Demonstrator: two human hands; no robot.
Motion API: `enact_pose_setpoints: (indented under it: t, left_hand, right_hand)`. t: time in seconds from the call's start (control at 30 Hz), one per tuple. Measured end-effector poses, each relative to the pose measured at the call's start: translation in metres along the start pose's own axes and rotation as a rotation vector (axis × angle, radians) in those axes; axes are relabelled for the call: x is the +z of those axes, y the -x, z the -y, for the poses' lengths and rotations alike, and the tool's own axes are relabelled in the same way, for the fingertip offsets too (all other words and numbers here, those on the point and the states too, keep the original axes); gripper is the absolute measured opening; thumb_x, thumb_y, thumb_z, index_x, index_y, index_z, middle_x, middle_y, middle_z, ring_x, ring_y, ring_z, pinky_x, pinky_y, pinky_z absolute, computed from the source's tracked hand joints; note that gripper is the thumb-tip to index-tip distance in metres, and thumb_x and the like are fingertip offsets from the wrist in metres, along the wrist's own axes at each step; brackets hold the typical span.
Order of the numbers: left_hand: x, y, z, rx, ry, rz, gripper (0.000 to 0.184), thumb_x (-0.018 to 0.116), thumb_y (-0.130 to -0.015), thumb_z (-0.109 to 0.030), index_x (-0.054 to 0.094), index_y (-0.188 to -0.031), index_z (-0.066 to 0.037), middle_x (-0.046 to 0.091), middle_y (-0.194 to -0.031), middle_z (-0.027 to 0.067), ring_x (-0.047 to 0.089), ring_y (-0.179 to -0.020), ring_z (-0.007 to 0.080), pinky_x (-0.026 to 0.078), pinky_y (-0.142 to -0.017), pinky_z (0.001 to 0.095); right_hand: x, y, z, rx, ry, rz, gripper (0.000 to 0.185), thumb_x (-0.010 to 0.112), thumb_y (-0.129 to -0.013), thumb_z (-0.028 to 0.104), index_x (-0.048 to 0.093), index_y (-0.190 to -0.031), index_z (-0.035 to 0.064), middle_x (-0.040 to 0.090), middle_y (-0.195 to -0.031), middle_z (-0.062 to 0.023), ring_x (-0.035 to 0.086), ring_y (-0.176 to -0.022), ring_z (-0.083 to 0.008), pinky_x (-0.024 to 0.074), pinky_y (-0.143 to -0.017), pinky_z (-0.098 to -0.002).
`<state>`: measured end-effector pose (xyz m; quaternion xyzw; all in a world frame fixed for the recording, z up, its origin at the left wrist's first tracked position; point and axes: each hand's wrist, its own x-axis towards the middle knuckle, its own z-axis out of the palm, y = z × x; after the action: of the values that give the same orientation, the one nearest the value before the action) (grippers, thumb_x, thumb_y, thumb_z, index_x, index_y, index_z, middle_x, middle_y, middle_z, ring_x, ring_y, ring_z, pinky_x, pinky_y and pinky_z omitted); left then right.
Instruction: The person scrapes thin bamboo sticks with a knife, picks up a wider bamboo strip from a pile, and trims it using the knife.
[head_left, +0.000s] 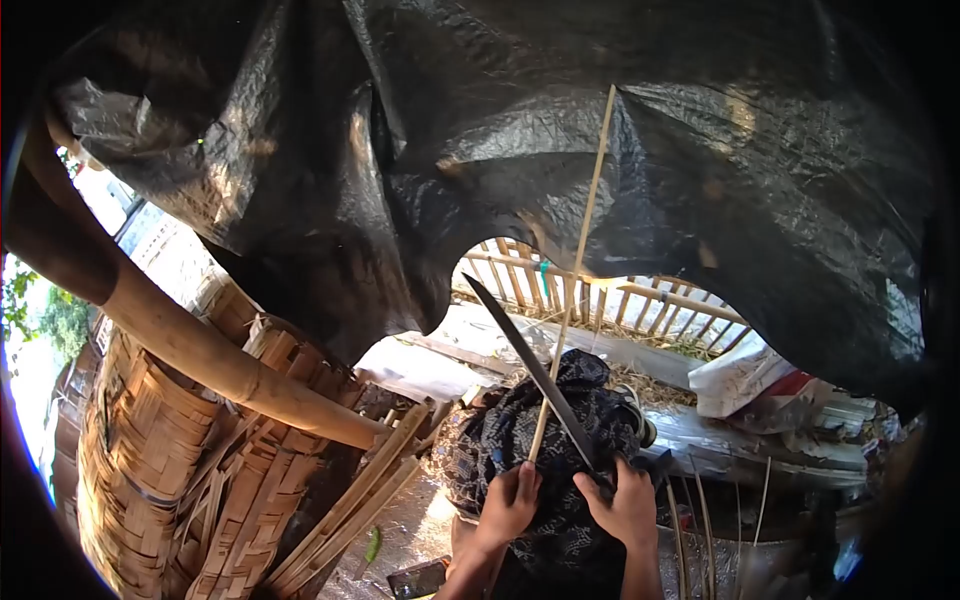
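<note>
My left hand (pixel 508 506) is closed around the lower end of a long, thin bamboo strip (pixel 581 250). The strip slants up and away to the right, its far tip in front of a black plastic sheet (pixel 480 110). In my right hand (pixel 622 502) is a long-bladed machete (pixel 527 357), its handle mostly hidden by the fingers. The blade points up and to the left and crosses the strip a little above my hands; whether they touch I cannot tell. Beneath both hands lies dark patterned cloth (pixel 490 430) over the lap.
Woven bamboo baskets (pixel 150 440) stand at left, with a thick bamboo pole (pixel 220 345) slanting across them. Split bamboo pieces (pixel 355 510) lean beside my left arm. A phone (pixel 418 578) lies below. Beyond are a slatted bamboo fence (pixel 650 305) and a white plastic bag (pixel 745 385).
</note>
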<state>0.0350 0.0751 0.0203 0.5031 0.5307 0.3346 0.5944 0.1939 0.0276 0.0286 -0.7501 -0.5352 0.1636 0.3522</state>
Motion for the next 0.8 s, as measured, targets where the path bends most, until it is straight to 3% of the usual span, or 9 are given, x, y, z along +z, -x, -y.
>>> enact_pose_setpoints:
  t: [0.1,0.23,0.3,0.47,0.57,0.6,0.63,0.7,0.8]
  left_hand:
    - [-0.005,0.002,-0.014,-0.060,0.163,0.069,0.038,0.038,-0.097,-0.030,0.046,-0.071,-0.005,0.034,-0.054,-0.0043,0.033,-0.044,0.0045,0.027,-0.040,0.0209]
    - [-0.015,-0.001,-0.013,-0.025,-0.016,0.019,0.040,0.038,-0.097,-0.026,0.045,-0.065,-0.003,0.036,-0.052,-0.0033,0.033,-0.046,0.0036,0.027,-0.042,0.0233]
    - [-0.017,-0.001,-0.013,-0.024,-0.016,0.026,0.040,0.037,-0.097,-0.025,0.045,-0.064,-0.003,0.037,-0.052,-0.0031,0.033,-0.046,0.0036,0.027,-0.041,0.0235]
    - [-0.018,-0.009,0.005,0.100,-0.151,-0.030,0.039,0.039,-0.096,-0.023,0.048,-0.066,0.000,0.039,-0.051,0.0020,0.035,-0.047,0.0084,0.030,-0.044,0.0279]
    - [-0.013,-0.007,-0.001,0.120,-0.222,-0.082,0.038,0.041,-0.095,-0.023,0.049,-0.067,0.001,0.040,-0.050,0.0060,0.035,-0.047,0.0113,0.032,-0.046,0.0304]
    - [-0.014,-0.005,-0.004,0.154,-0.270,-0.057,0.041,0.037,-0.097,-0.026,0.047,-0.064,-0.003,0.039,-0.052,-0.0016,0.034,-0.047,0.0076,0.028,-0.044,0.0260]
    - [-0.016,-0.004,-0.009,0.147,-0.272,-0.072,0.041,0.037,-0.097,-0.026,0.047,-0.064,-0.003,0.039,-0.052,-0.0016,0.034,-0.047,0.0076,0.028,-0.044,0.0260]
    - [-0.018,-0.001,-0.017,0.198,-0.396,-0.048,0.036,0.042,-0.095,-0.021,0.049,-0.067,0.001,0.038,-0.050,0.0089,0.035,-0.047,0.0123,0.032,-0.045,0.0315]
    - [-0.023,-0.002,-0.018,0.177,-0.356,-0.013,0.034,0.042,-0.094,-0.018,0.049,-0.067,0.001,0.038,-0.048,0.0099,0.036,-0.045,0.0134,0.031,-0.045,0.0321]
  right_hand:
    - [-0.011,-0.011,-0.004,0.034,-0.156,0.080,0.047,0.063,-0.078,0.045,0.059,-0.092,0.0004,0.062,-0.069,-0.0171,0.061,-0.064,-0.0384,0.0493,-0.059,-0.0440]
    - [-0.025,-0.028,0.001,-0.090,-0.087,0.064,0.046,0.060,-0.080,0.045,0.061,-0.091,0.0005,0.061,-0.064,-0.0155,0.062,-0.062,-0.0370,0.0506,-0.057,-0.0425]
    - [-0.030,-0.041,0.002,-0.027,0.034,0.234,0.049,0.062,-0.078,0.046,0.061,-0.098,0.0001,0.062,-0.070,-0.0160,0.060,-0.073,-0.0371,0.0487,-0.066,-0.0412]
    - [-0.006,-0.053,-0.013,-0.259,0.142,0.034,0.049,0.057,-0.078,0.053,0.064,-0.085,0.0047,0.056,-0.049,-0.0085,0.060,-0.048,-0.0314,0.0499,-0.046,-0.0394]
    - [0.010,-0.044,-0.011,-0.229,0.044,0.027,0.047,0.061,-0.077,0.051,0.064,-0.086,0.0053,0.060,-0.058,-0.0119,0.061,-0.054,-0.0345,0.0500,-0.052,-0.0414]
    - [0.012,-0.044,-0.012,-0.197,-0.035,0.039,0.046,0.061,-0.077,0.050,0.064,-0.087,0.0051,0.061,-0.061,-0.0133,0.061,-0.058,-0.0358,0.0502,-0.055,-0.0419]
    - [0.013,-0.044,-0.014,-0.163,-0.114,0.051,0.046,0.061,-0.077,0.050,0.064,-0.088,0.0049,0.062,-0.064,-0.0147,0.061,-0.061,-0.0370,0.0503,-0.058,-0.0425]
    - [0.009,-0.045,-0.012,-0.121,-0.087,0.068,0.046,0.061,-0.077,0.050,0.064,-0.093,0.0064,0.062,-0.068,-0.0164,0.061,-0.070,-0.0387,0.0496,-0.065,-0.0443]
    - [0.010,-0.049,-0.018,-0.140,-0.077,0.009,0.047,0.058,-0.078,0.053,0.065,-0.094,0.0090,0.063,-0.067,-0.0153,0.061,-0.071,-0.0372,0.0498,-0.065,-0.0427]
